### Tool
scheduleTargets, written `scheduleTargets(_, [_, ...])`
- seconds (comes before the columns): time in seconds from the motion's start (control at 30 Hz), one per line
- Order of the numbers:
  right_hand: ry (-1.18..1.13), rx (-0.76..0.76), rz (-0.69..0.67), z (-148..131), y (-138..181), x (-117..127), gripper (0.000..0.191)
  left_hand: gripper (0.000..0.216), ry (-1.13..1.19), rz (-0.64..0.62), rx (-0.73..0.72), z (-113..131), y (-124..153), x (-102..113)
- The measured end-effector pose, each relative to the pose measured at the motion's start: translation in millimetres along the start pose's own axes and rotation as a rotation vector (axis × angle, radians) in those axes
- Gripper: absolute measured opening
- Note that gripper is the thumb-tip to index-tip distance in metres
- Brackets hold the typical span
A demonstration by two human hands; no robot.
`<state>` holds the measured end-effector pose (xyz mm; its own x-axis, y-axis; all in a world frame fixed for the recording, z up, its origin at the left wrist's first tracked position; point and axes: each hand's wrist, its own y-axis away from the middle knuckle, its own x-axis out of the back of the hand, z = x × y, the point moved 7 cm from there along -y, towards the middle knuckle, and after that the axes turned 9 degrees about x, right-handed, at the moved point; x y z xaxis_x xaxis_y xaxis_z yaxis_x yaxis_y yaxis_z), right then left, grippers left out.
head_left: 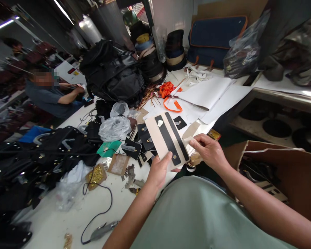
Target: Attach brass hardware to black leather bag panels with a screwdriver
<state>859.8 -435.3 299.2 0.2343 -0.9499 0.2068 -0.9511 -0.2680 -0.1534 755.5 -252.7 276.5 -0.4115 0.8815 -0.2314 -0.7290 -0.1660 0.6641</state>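
My left hand (158,170) grips the near edge of a beige card (155,140) that carries two long black strips (171,137) and a small white scrap. My right hand (207,149) is closed at the card's right edge, pinching a thin pale strip (190,130) that runs up and away from the fingers. Both hands hover above the front edge of the white worktable (67,221). Small black leather pieces with metal fittings (145,138) lie on the table just behind the card.
A heap of black bags (41,152) fills the left. A black backpack (114,72), ribbon rolls (175,48) and a navy bag (215,38) stand at the back. An open cardboard box (274,166) sits at my right. A seated person (52,97) works at far left.
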Motion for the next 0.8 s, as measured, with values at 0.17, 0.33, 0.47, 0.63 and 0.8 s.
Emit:
scheduleTargets(0.17, [-0.066, -0.137, -0.251, -6, 21, -28, 0.046, 0.060, -0.039, -0.008, -0.090, 11, 0, -6])
scheduleTargets(0.33, [-0.005, -0.223, -0.254, 7, 30, -42, 0.045, 0.054, -0.072, -0.028, -0.115, 10, 4, -20])
scheduleTargets(0.47, [0.015, -0.235, -0.259, 10, 30, -39, 0.045, 0.052, -0.139, -0.014, -0.177, 14, 6, -23])
scheduleTargets(0.63, [0.062, -0.116, -0.412, -7, 29, -39, 0.035, 0.052, -0.113, 0.062, -0.189, 14, 3, -15])
scheduleTargets(0.8, [0.242, -0.062, -0.411, -10, 27, -35, 0.039, 0.052, -0.122, 0.098, -0.175, 12, -1, -18])
